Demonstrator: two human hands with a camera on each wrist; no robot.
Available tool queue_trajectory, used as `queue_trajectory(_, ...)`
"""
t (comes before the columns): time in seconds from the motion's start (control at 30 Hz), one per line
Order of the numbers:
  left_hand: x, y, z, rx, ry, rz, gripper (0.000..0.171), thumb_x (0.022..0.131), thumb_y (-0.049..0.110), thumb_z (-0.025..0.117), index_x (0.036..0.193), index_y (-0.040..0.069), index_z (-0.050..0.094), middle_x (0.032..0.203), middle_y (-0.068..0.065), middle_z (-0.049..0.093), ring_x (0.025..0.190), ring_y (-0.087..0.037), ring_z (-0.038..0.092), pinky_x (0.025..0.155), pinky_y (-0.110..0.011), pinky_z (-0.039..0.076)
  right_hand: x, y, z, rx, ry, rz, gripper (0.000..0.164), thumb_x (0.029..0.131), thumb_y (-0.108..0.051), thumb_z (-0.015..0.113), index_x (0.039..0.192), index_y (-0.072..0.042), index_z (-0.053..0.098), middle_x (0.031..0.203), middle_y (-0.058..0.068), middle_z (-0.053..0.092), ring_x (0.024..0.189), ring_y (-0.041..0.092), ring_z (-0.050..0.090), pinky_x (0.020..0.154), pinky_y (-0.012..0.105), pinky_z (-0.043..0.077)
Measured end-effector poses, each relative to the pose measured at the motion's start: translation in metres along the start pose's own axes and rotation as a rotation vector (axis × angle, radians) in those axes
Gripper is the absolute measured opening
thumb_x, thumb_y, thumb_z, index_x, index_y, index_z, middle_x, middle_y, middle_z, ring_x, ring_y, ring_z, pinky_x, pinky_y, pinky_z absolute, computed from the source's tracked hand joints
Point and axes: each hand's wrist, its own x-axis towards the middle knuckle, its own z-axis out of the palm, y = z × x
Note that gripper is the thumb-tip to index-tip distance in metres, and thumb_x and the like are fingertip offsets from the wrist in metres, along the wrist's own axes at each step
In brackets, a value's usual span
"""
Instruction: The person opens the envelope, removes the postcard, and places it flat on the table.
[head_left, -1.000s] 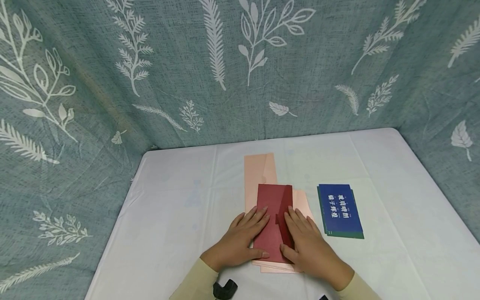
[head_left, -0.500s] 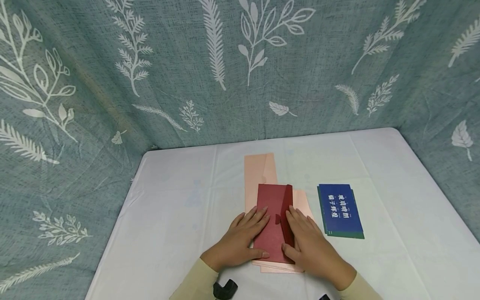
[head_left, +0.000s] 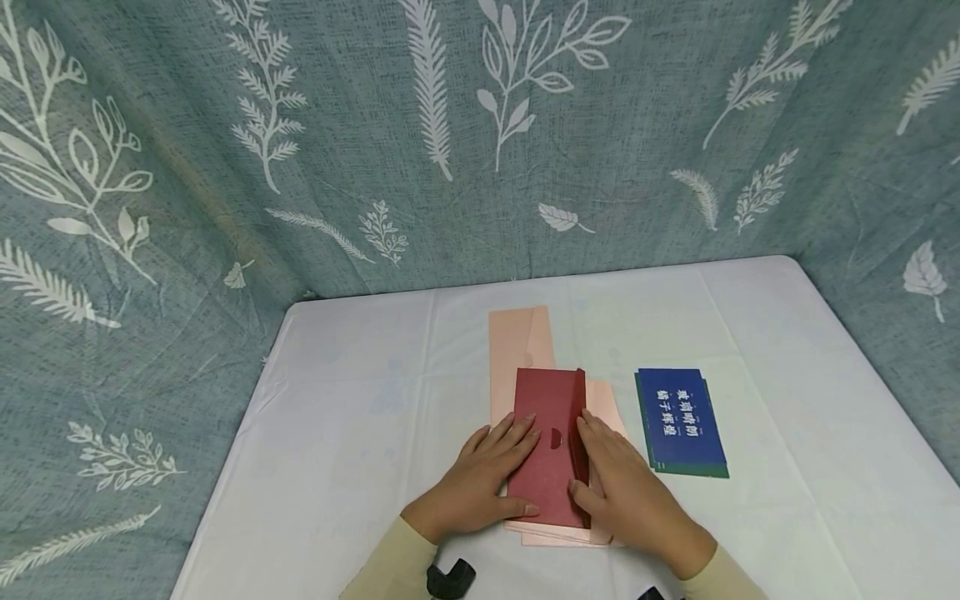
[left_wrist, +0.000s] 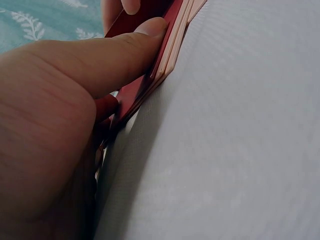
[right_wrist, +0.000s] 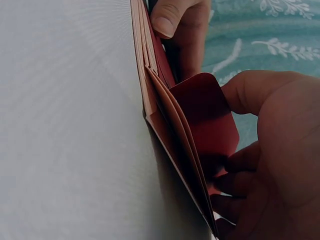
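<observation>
A red envelope (head_left: 542, 475) lies lengthwise on a pile of peach envelopes (head_left: 519, 342). Its dark red flap (right_wrist: 200, 110), along the right side, stands raised off the body, and a half-round slot shows in the uncovered face. My left hand (head_left: 480, 479) rests flat on the envelope's left half, fingers straight; its thumb presses near the lower edge. On the other side, my right hand (head_left: 628, 492) holds the flap between thumb and fingers. The right wrist view shows the thumb at one edge and the fingers beyond the other, with layered peach paper edges below.
To the right lies a small stack of blue and green cards (head_left: 684, 421) with white characters on top. A white cloth covers the table (head_left: 360, 400). Leaf-patterned green-blue fabric (head_left: 480, 225) hangs around its back and sides.
My right hand has shifted slightly right along with the flap, which has swung further up from the red envelope and uncovered its slot. My left hand has stayed in place.
</observation>
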Motion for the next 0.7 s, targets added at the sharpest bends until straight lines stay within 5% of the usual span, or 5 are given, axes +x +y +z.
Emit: queue_trajectory(0.7, 0.0008, -0.0026, 0.002, -0.014, 0.002, -0.006, 0.097, 0.097, 0.054, 0.077, 0.173, 0.013, 0.032, 0.181, 0.002, 0.016, 0.166, -0.022, 0.001, 0.129, -0.057, 0.006, -0.0004, 0.0028, -0.0037, 0.059, 0.046, -0.006, 0.078, 0.102, -0.018, 0.072, 0.166, 0.007, 0.036, 0.172, 0.017, 0.037, 0.156, 0.038, 0.037, 0.121, 0.06, 0.034)
